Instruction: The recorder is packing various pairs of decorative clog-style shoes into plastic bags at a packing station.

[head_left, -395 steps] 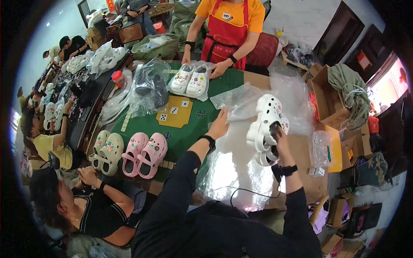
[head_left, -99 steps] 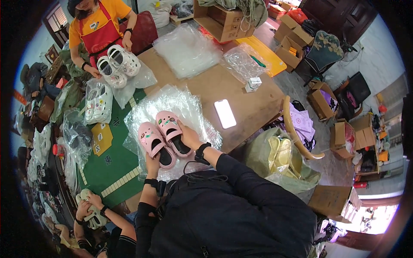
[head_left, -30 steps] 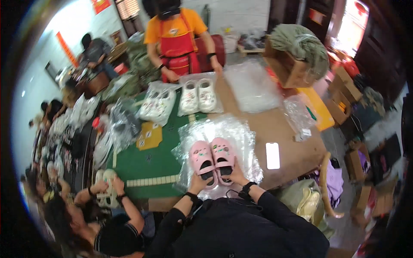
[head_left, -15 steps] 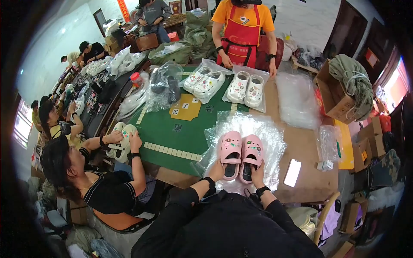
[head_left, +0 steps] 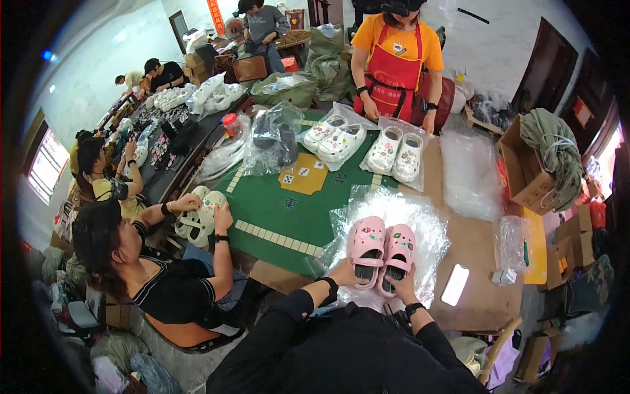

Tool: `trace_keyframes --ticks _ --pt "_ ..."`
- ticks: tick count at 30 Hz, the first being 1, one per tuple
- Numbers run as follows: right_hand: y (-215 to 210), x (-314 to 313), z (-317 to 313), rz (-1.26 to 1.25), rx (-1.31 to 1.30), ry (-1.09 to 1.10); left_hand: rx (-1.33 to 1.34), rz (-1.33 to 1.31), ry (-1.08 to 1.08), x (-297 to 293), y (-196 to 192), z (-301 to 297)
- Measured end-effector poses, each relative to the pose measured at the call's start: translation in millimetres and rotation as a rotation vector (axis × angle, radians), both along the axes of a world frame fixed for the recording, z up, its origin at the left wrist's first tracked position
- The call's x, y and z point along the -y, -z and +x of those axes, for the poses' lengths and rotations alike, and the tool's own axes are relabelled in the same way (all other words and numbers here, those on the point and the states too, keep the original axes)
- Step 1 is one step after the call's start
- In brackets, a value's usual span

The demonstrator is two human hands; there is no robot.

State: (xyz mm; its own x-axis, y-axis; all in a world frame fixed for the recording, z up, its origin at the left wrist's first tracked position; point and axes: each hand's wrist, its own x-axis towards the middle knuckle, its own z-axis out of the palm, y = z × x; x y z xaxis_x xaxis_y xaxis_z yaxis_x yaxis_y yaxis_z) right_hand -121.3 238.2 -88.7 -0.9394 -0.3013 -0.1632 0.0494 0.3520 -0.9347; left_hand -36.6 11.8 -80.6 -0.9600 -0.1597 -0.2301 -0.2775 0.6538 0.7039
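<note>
Hidden: pink clogs' (head_left: 382,253) heels, under the hands | left hand (head_left: 346,272) clamped on left clog's heel, right hand (head_left: 401,284) on right one's | clogs lie side by side on clear plastic bag (head_left: 430,226), table's (head_left: 476,276) near edge | white clogs (head_left: 396,153) in clear bag farther off | brown box (head_left: 522,177) at right, contents unclear

Bare green mat (head_left: 275,213) left of pink clogs (head_left: 382,249) (phone (head_left: 454,285) right, white clogs (head_left: 396,150) beyond).
</note>
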Motion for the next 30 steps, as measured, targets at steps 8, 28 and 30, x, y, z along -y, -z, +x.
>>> trace_keyframes --ticks 8,28,30 --pt "-13 -5 5 -0.097 0.018 -0.100 -0.067 0.092 0.009 1 17 0" --pt "19 5 0 -0.077 -0.036 0.175 0.090 -0.057 -0.040 -1 3 2" --pt "13 3 2 -0.090 -0.012 0.155 0.039 -0.069 0.067 2 6 0"
